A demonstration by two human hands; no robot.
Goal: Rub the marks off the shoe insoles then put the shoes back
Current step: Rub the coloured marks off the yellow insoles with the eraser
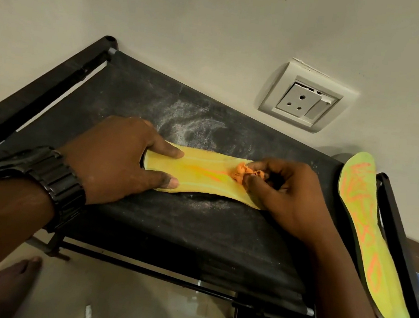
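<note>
Feet: two bare feet (11,285) stand on the pale tiled floor (120,298), nearer than both hands and below the rack's front rail.
Left wrist: a black link-band wristwatch (50,179) sits just behind the knuckles.
Left hand: the left hand (113,157) lies palm down. Its forefinger and thumb are straight and spread apart, and both press flat on the insole. The other fingers are hidden behind the hand.
Right hand: the right hand (288,192) has its fingertips bunched together, pinching a small crumpled orange wad (240,174). I cannot tell whether it is cloth or paper.
Task thing: the long yellow foam insole (200,181) lies flat between the two hands. One end sits in the fork of the left thumb and forefinger, and the other runs under the right fingers. Faint orange streaks show along its middle, between the left fingertips and the wad. The wad touches the insole.
Surface: the black fabric shelf (181,229) of a dark-framed rack lies under both hands. A whitish dusty smear (193,128) lies just beyond the left forefinger.
Second insole: a yellow-green insole scrawled with orange marks (367,236) rests over the rack's right end, to the right of the right knuckles and touching neither hand.
Wall: a white square wall socket (305,102) is set in the cream wall (194,11), beyond the right fingertips.
</note>
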